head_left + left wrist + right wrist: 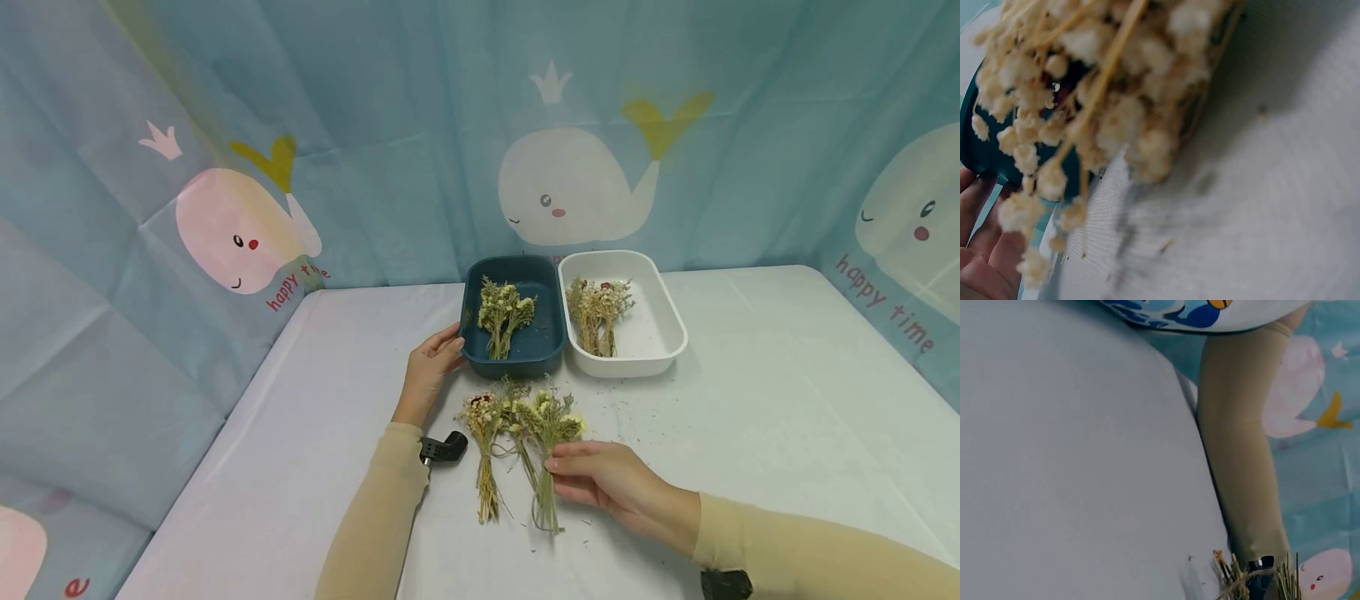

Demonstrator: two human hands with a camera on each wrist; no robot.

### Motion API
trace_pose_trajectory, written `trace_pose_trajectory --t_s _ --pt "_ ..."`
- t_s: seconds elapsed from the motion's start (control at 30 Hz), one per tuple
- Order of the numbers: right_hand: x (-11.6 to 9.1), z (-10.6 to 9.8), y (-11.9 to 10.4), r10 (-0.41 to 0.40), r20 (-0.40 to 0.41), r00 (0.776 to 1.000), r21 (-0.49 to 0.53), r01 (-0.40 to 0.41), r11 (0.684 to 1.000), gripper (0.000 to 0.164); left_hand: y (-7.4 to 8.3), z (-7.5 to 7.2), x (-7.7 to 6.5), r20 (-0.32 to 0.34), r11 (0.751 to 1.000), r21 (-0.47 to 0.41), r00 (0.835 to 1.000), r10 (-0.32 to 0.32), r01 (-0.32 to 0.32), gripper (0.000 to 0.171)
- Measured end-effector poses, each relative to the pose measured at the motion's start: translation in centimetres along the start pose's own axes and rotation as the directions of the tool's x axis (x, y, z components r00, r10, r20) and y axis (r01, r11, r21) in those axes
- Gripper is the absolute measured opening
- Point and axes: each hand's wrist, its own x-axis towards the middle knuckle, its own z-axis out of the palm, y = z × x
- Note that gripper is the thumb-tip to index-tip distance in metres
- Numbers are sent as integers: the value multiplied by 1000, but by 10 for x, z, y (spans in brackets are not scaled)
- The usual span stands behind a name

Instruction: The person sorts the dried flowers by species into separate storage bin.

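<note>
My right hand (611, 483) pinches the stems of a dried flower bunch (551, 421) with pale yellow-green heads, between thumb and fingers. In the right wrist view, only stem ends (1288, 581) and a twine tie show at the bottom edge. My left hand (431, 371) touches the outer left wall of the dark blue tray (551, 354), its fingers fairly straight. Beside the pinched bunch lies a dried bunch with cream and red flowers (483, 417), which fills much of the left wrist view. Another yellowish bunch (514, 408) lies between them, partly covered.
Yellowish dried bunches (504, 312) lie in the blue tray. A white tray (660, 333) stands against its right side, holding cream dried bunches (596, 308) at its left. Small plant crumbs dot the white tabletop (780, 400). A whale-print curtain (405, 200) rises behind.
</note>
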Motion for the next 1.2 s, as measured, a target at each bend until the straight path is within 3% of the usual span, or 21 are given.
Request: trace_pose_trajectory --t_s 0.23,0.63,1.2 --pt "-7 0 -9 -44 27 999 35 43 998 52 -1 -2 0 11 1000 7 1000 4 -4 48" --pt "-8 2 -34 -110 -25 994 -9 110 994 51 -2 -3 -2 6 1000 5 1000 -3 3 47" --pt "25 -4 -70 -177 -21 984 -60 176 983 47 -2 0 1 -12 1000 7 1000 -6 6 45"
